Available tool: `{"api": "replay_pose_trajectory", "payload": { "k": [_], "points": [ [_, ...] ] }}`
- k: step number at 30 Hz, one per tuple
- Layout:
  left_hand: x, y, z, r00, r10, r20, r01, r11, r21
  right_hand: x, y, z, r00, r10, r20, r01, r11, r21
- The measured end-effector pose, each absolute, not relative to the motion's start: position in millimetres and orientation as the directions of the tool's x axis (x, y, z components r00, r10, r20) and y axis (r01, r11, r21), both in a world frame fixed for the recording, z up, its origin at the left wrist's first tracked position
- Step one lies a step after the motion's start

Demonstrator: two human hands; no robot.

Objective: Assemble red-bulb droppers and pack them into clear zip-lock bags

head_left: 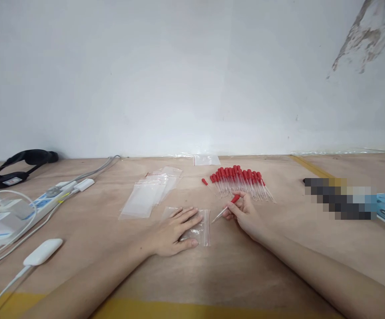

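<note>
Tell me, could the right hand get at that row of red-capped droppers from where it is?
Probably yes. The right hand sits just in front of the row of droppers with bare table between, though its fingers already hold one dropper.

— What colours lay by the hands?
— The dropper (226, 208) in the right hand (244, 215) had a red bulb and a clear stem; beyond it, the heap of droppers (241, 179) matched.
— And under the left hand (174, 232)?
— A clear bag (203, 230) on the tan table (212, 274).
</note>
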State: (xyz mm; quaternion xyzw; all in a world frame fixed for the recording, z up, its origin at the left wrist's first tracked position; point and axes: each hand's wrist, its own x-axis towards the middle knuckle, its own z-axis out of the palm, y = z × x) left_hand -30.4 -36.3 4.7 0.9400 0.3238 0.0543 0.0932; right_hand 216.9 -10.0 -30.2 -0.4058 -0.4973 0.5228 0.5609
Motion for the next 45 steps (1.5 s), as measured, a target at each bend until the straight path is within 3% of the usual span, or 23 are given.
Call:
{"api": "replay_pose_trajectory", "payload": {
  "k": [4, 9, 13, 19, 27, 30, 33, 35, 45],
  "points": [
    [-22, -41, 0, 0.722, 0.689, 0.066, 0.657, -0.712, 0.247, 210, -12, -32, -0.072, 0.992, 0.102, -0.239, 0.082, -0.967],
    [-15, -44, -2, 0.668, 0.738, 0.1, 0.693, -0.665, 0.279, 209, -18, -29, -0.246, 0.968, 0.057, -0.263, -0.01, -0.965],
    [-13, -45, -1, 0.64, 0.759, 0.12, 0.705, -0.642, 0.301, 212, -22, -23, -0.458, 0.885, 0.089, -0.076, 0.061, -0.995],
    [-7, -46, 0, 0.65, 0.743, 0.16, 0.671, -0.66, 0.338, 205, -22, -20, -0.66, 0.741, 0.126, -0.096, 0.083, -0.992],
    [-33, -36, 6, 0.66, 0.722, 0.21, 0.624, -0.681, 0.383, 210, -10, -21, -0.551, 0.835, 0.011, 0.077, 0.064, -0.995],
    [-46, -32, 5, 0.677, 0.708, 0.2, 0.598, -0.688, 0.411, 213, -10, -18, -0.551, 0.824, 0.132, 0.214, 0.293, -0.932],
    [-50, -30, 2, 0.689, 0.697, 0.198, 0.59, -0.699, 0.405, 215, -14, -10, -0.613, 0.734, 0.293, 0.347, 0.582, -0.735],
    [-50, -30, 0, 0.697, 0.691, 0.191, 0.596, -0.706, 0.383, 217, -16, -4, -0.639, 0.706, 0.306, 0.388, 0.639, -0.664],
    [-50, -31, 2, 0.691, 0.706, 0.157, 0.62, -0.69, 0.374, 217, -20, -11, -0.379, 0.918, 0.113, 0.353, 0.257, -0.9]
  ]
}}
